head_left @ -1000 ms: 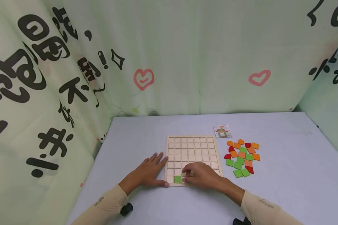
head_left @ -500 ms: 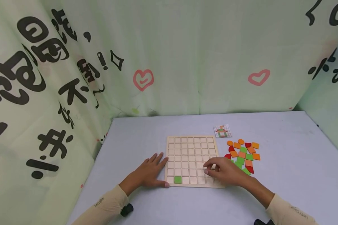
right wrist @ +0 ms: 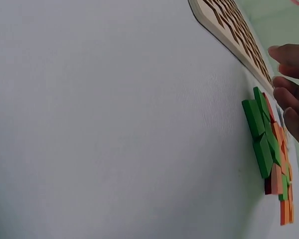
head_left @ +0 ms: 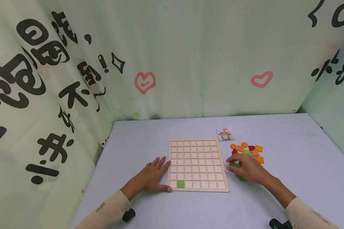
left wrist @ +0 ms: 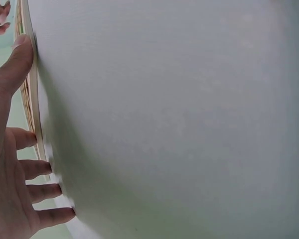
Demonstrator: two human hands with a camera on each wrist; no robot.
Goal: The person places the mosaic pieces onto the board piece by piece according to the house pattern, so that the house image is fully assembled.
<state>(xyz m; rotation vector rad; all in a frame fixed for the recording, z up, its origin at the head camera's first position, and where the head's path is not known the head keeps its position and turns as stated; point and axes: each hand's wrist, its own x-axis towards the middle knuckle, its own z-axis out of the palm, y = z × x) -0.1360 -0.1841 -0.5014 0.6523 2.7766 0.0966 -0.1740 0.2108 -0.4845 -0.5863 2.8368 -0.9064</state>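
My left hand (head_left: 152, 175) lies with spread fingers along the left side of a wooden grid board (head_left: 195, 165), its thumb at the near corner. In the left wrist view, the thumb and fingertips of the left hand (left wrist: 10, 184) meet the board's edge (left wrist: 36, 107). One green square tile (head_left: 180, 184) sits in the board's bottom row, second cell from the left. Right of the board, my right hand (head_left: 247, 167) hovers over loose tiles, thumb and fingers bent and apart. The right wrist view shows nothing between them, with green square tiles (right wrist: 262, 155) just below.
Behind the right hand lie orange squares (head_left: 259, 160), orange round pieces (head_left: 233, 146) and red pieces (head_left: 251, 148), partly covered by the hand. A small pattern card (head_left: 225, 134) rests beyond the board's far right corner. A patterned curtain (head_left: 175, 57) hangs behind the white table (head_left: 143, 133).
My right hand has moved right, from the board's bottom row to above the loose tiles. The green tile stays in its cell. The left hand has kept its place.
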